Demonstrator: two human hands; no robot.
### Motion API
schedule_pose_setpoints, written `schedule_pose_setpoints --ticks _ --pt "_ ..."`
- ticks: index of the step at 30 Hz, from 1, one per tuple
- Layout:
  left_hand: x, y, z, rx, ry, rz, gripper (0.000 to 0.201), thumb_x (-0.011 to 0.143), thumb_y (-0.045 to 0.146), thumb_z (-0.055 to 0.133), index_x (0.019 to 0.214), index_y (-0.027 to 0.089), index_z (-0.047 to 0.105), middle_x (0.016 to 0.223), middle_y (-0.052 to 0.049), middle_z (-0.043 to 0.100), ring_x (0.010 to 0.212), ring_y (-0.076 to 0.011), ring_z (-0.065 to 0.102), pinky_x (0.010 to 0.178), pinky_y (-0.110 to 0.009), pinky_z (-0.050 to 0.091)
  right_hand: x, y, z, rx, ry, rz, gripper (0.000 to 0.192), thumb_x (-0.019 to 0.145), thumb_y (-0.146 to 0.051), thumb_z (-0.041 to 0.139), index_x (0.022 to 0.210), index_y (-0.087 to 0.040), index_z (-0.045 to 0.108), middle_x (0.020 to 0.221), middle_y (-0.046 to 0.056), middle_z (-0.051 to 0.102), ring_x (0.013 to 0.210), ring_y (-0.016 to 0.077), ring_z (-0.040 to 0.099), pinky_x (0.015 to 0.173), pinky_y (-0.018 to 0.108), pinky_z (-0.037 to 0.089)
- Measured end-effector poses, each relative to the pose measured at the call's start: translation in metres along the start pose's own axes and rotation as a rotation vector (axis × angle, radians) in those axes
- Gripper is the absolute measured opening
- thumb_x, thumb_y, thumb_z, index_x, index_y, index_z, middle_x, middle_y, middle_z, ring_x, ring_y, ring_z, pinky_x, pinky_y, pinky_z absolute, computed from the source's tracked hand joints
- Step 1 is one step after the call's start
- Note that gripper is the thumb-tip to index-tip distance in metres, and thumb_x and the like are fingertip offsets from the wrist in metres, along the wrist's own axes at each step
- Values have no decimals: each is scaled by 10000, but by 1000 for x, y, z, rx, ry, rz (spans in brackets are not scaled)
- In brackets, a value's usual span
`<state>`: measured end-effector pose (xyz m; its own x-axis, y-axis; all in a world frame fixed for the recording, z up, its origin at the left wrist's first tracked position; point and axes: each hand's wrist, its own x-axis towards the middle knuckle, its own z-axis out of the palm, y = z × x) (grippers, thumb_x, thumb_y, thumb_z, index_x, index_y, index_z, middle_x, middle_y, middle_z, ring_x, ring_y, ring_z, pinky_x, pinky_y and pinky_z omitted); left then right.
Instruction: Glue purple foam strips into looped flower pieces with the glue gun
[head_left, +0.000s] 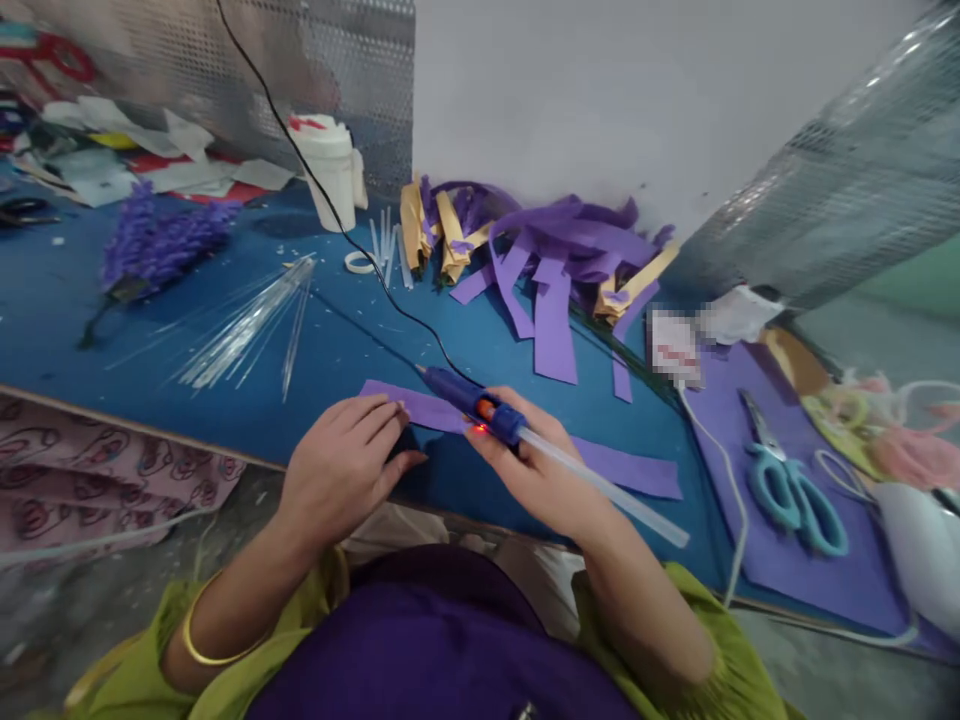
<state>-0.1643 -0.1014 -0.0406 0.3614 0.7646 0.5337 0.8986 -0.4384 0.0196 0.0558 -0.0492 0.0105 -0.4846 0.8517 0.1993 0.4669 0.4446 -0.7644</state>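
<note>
Right hand [536, 470]: closed round a blue pen-shaped hot-glue gun [480, 405] w/ orange band and red glow at the grip; clear glue stick [600, 485] juts out the back, over the wrist side. Nozzle points left, at or just above the strip; contact not clear.

Left hand [345, 460]: fingers together, curled flat, pressing the near-left end of a long purple foam strip [622, 465] lying along the front of the blue felt-covered table [150, 340]. Holds nothing.

Risks (judged):
- Left fingertips sit just beside the hot tip; a slip could burn them.
- Black power cord [315, 185] runs back across the table; a tug could drag the gun off line or sweep the clear thin plastic rods [247, 325].
- Strip lies near the table's front edge; glue drips could fall on the lap.

Room: open felt left and behind the strip. Right side crowded: teal-handled scissors [787, 480] on a purple foam sheet [817, 570], white cable, near. Heap of purple and tan foam offcuts [555, 255], white plastic jar [330, 170], fluffy purple bunch [161, 240]: well apart, at back.
</note>
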Motion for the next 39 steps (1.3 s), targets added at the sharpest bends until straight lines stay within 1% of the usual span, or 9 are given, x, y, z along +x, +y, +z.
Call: schedule_pose_setpoints --ticks 4,7,9,14,17,21,26,32,39 --pt "-4 -12 -3 -10 -3 -40 416 940 433 575 1123 77 686 1168 -148 722 1109 -318 646 951 -484 508 9 -2 12 -18 -65 64 160 914 -358 609 984 -214 593 914 8 682 810 155 632 707 255 456" --pt "-7 -17 -2 -34 40 -66 420 915 455 611 1101 87 693 1157 -155 723 1090 -320 655 919 -470 521 12 5 19 56 -103 120 185 932 -408 579 963 -226 602 871 -3 687 766 151 632 679 255 465" --pt "-10 -19 -1 -49 70 -102 440 898 470 630 1120 94 683 1150 -157 724 1078 -323 661 899 -465 527 13 9 21 83 -112 144 210 945 -429 553 955 -229 616 863 1 692 765 154 633 674 257 473" --pt "-13 -16 4 -70 117 -198 510 857 514 661 1159 104 650 1138 -165 726 1071 -334 669 890 -458 529 18 6 24 34 -140 150 224 962 -419 526 885 -228 615 851 10 693 797 159 640 680 258 479" --pt "-14 -13 6 -74 141 -249 544 832 531 680 1155 95 643 1134 -172 724 1069 -337 669 900 -456 523 23 2 29 -6 -146 142 234 960 -438 530 890 -227 604 853 11 693 780 159 645 662 265 472" --pt "-13 -11 4 -51 130 -289 594 803 583 685 1144 98 653 1134 -168 728 1047 -343 675 880 -461 514 28 3 34 -58 -161 157 264 970 -456 510 900 -218 602 866 19 689 775 158 641 646 271 459" --pt "-11 -11 1 -56 103 -299 581 805 599 671 1128 116 664 1126 -156 735 1032 -339 683 858 -452 515 32 3 34 -103 -227 159 330 982 -484 471 853 -206 593 797 15 647 732 158 617 649 283 464" --pt "-10 -11 -2 -70 74 -308 582 817 606 651 1140 123 659 1118 -154 737 1023 -336 685 851 -458 522 33 3 37 -211 -179 95 373 983 -510 454 810 -206 581 793 29 661 706 170 626 640 295 472" --pt "-10 -11 -1 -80 65 -314 569 830 604 637 1140 127 658 1123 -147 739 1031 -327 687 850 -448 522 34 0 40 -269 -152 76 418 979 -546 436 827 -199 612 759 36 671 651 173 631 566 290 451"
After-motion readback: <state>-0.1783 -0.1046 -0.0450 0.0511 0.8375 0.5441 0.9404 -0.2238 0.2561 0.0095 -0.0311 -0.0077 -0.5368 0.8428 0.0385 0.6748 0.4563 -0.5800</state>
